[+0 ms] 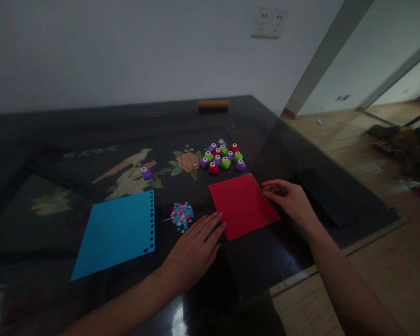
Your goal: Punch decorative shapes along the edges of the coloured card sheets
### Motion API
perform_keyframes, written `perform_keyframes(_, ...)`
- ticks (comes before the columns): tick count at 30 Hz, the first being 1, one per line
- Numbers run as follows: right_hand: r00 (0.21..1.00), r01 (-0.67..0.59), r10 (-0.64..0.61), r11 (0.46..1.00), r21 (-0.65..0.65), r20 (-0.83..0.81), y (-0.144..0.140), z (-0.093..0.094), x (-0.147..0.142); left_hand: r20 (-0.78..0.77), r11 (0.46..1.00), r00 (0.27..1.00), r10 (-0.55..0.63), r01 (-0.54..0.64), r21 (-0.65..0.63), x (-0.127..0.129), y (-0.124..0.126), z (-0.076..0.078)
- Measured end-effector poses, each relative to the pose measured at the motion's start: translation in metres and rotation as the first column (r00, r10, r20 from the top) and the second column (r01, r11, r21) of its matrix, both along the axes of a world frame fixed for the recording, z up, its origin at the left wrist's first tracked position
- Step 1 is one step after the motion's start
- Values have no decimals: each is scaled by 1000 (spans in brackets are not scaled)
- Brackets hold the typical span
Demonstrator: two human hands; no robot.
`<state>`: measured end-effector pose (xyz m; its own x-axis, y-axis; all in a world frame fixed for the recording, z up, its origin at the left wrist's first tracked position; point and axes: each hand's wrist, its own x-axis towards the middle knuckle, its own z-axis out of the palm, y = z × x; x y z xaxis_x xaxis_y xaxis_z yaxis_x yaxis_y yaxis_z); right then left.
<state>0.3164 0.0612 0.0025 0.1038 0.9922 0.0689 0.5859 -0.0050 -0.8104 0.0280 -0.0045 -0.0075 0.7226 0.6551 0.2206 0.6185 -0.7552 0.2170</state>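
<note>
Paper punches [223,156] and confetti pile [182,215] flank red sheet [242,205].

The scene is showing dim and underexposed. Daylight is coming in from the doorway at right, brightening the floor [364,261]. The glossy table [73,140] is reflecting a pale glare patch at its near edge. Lines are bowing toward the frame edges. Distant clutter at right is appearing soft and blurred.

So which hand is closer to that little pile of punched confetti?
Left. The left hand lies flat just right of the confetti pile; the right hand is beyond the red paper, at its punched edge.
</note>
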Motion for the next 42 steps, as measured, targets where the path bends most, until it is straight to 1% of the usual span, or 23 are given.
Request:
perform_keyframes(10,999,-9,9,1000,-4,51,-1,4,-2,42,1000,999,10,-9,-19,-1,-1,-3)
perform_keyframes(17,998,2,-3,1000,7,56,1,1,1,56,999,998,3,-1,-36,-1,-1,1)
perform_keyframes(22,997,4,-6,1000,26,75,3,-3,4,85,999,995,-52,51,9,-1,-2,12)
perform_keyframes(25,996,13,-17,999,43,92,4,-6,5,110,994,989,-101,97,41,-6,0,24)
perform_keyframes(27,995,16,-22,998,55,94,5,-7,6,132,995,987,-94,89,47,-13,3,34)
perform_keyframes(29,995,19,-26,998,65,97,7,-9,7,167,999,985,-37,31,40,-28,10,41)
perform_keyframes(30,995,19,-26,997,69,99,7,-10,8,184,1000,983,11,-16,26,-39,15,44)
perform_keyframes(32,995,12,-20,997,75,101,8,-11,10,210,995,973,96,-96,-8,-66,25,44)
perform_keyframes(34,995,9,-16,997,72,102,9,-12,10,216,975,951,222,-215,-57,-102,37,40)
perform_keyframes(35,995,9,-16,998,69,102,9,-12,10,233,951,922,309,-303,-64,-120,42,37)
perform_keyframes(36,994,12,-19,998,67,103,9,-12,10,260,912,876,406,-404,-63,-139,47,34)
perform_keyframes(38,994,23,-31,997,72,107,9,-9,8,279,821,777,565,-564,-94,-172,55,28)
perform_keyframes(39,994,29,-37,996,80,106,9,-7,6,276,782,737,617,-614,-107,-185,57,26)
perform_keyframes(40,994,33,-42,995,90,104,9,-4,4,255,761,720,645,-637,-126,-196,60,25)
perform_keyframes(42,993,43,-55,993,113,105,7,4,-3,228,740,706,671,-657,-142,-210,62,24)
